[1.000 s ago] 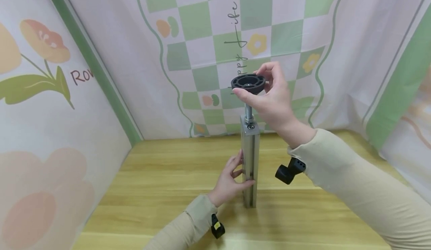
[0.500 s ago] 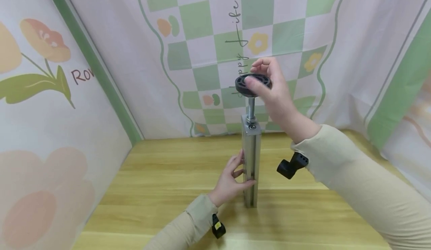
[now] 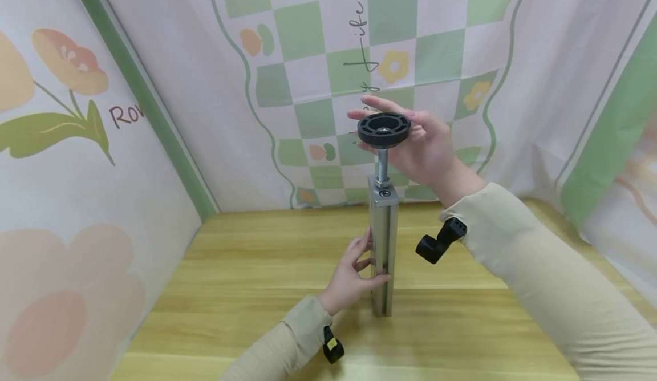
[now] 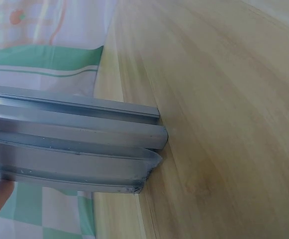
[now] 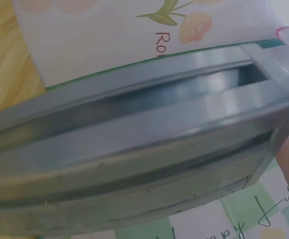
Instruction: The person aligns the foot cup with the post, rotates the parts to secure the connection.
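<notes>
An aluminium profile (image 3: pixel 383 227) stands upright on the wooden table, its long grooves also plain in both wrist views. From its end plate (image 3: pixel 384 195) rises a threaded rod (image 3: pixel 382 164) with a nut at the base, topped by a round black levelling foot (image 3: pixel 384 139). Low on the profile, my left hand (image 3: pixel 344 283) grips it between thumb and fingers. My right hand (image 3: pixel 426 152) is behind and to the right of the foot, its fingers extended past the rim. Whether they touch it I cannot tell; the thumb is hidden.
The wooden table (image 3: pixel 256 261) ends at a hanging checked cloth (image 3: pixel 318 84) behind the profile. Another printed cloth (image 3: pixel 77 198) closes the left side. A black camera mount (image 3: pixel 441 241) juts from the right cuff, another (image 3: pixel 332 345) from the left.
My right thumb has come off the foot's front, and the right fingers have uncurled and reached behind it. The foot shifted slightly right, then stayed. My left hand keeps its grip.
</notes>
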Demonstrator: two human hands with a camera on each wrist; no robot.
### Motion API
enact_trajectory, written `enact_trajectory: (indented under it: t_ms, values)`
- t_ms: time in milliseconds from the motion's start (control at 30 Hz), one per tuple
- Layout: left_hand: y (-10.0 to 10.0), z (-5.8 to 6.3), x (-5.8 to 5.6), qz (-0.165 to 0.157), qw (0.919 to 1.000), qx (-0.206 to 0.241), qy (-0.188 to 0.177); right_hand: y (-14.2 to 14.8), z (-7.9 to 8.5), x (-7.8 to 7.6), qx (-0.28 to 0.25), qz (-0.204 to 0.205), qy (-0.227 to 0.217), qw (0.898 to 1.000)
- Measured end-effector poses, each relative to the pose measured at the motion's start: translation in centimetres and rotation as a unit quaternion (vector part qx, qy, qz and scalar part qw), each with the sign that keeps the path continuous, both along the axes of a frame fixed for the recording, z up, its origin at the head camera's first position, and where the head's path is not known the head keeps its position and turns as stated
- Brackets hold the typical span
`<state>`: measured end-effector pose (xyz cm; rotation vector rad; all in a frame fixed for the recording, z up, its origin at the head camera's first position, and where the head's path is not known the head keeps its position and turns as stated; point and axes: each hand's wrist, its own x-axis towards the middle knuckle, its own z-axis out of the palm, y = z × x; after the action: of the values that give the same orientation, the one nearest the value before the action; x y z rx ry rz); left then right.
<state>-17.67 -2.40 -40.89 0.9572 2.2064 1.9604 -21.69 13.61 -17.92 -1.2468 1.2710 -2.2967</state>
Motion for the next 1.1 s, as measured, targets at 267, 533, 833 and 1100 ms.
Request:
enact_trajectory:
  t_ms: [267, 533, 833, 1100]
  values:
    - [0.2, 0.1, -0.1, -0.003, 1.0, 0.0, 0.001, 0.1, 0.0, -0.3, -0.059, 0.103, -0.023, 0.993]
    - [0.3, 0.1, -0.2, -0.005, 0.9998, 0.008, 0.017, 0.1, -0.3, -0.3, -0.056, 0.086, -0.012, 0.995]
    - [0.2, -0.2, 0.0, -0.008, 0.9999, 0.007, 0.008, 0.2, -1.0, -0.3, -0.033, 0.034, 0.044, 0.998]
    - [0.2, -0.2, -0.3, -0.015, 0.9995, 0.014, 0.026, 0.3, -1.0, -0.5, -0.023, -0.014, 0.079, 0.997]
